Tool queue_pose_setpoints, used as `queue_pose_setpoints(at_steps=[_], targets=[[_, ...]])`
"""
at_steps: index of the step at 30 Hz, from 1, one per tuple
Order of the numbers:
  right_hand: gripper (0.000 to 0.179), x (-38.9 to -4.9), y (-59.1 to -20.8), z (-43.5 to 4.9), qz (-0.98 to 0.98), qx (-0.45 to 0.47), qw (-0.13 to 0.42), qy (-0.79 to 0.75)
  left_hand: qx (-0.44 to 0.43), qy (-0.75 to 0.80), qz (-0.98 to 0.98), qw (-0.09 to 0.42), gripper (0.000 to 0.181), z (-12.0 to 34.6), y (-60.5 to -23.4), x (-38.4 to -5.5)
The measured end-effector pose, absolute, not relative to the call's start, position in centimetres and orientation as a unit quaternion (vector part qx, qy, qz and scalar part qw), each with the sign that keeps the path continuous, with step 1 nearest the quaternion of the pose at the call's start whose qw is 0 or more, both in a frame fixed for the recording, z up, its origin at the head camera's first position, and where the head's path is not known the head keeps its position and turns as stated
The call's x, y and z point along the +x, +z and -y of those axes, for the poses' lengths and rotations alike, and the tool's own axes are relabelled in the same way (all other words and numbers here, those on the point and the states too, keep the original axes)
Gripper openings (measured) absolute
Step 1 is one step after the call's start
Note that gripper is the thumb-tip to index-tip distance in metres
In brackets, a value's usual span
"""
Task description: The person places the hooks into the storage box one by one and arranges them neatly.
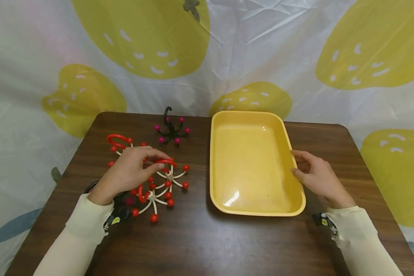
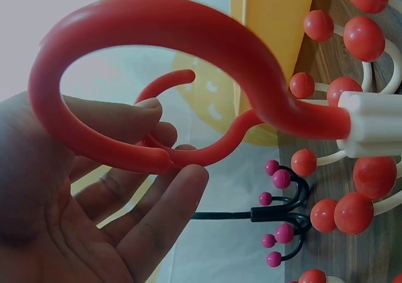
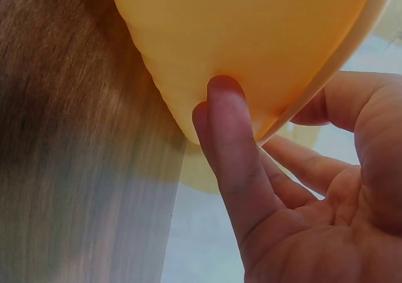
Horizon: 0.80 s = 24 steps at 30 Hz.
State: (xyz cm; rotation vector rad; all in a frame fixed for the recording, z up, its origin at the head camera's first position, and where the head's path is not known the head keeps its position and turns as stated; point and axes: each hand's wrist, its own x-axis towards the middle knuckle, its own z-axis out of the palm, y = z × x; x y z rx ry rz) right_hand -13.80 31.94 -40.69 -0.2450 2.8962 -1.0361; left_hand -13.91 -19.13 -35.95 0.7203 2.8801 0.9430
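My left hand reaches over a cluster of ball-tipped hook hangers, its thumb and fingers pinching the red hook of a red-and-white hanger. In the left wrist view that red hook passes between thumb and fingertips, and a nearer red hook crosses in front of the hand. A second red-and-white hanger lies just nearer. My right hand touches the right side of a yellow tray; in the right wrist view fingers lie against the outer wall.
Behind the cluster stands a black hanger with magenta balls. Another red hook shows beyond my left hand, and a magenta ball sits under my left wrist. A fruit-print curtain hangs behind the wooden table.
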Motion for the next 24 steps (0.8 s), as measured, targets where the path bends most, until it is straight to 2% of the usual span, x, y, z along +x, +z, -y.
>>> queue_pose_setpoints(at_steps=[7,24], targets=[[0.056,-13.77,-40.56,-31.95,-0.937,-0.078,0.029,-0.338,0.231,0.302,-0.925,0.007,0.026,19.27,-35.86,-13.71],[0.056,-13.83,-40.90,-32.07,-0.935,-0.085,0.027,-0.343,0.231,0.303,-0.923,-0.049,0.026,19.04,-35.27,-13.13]])
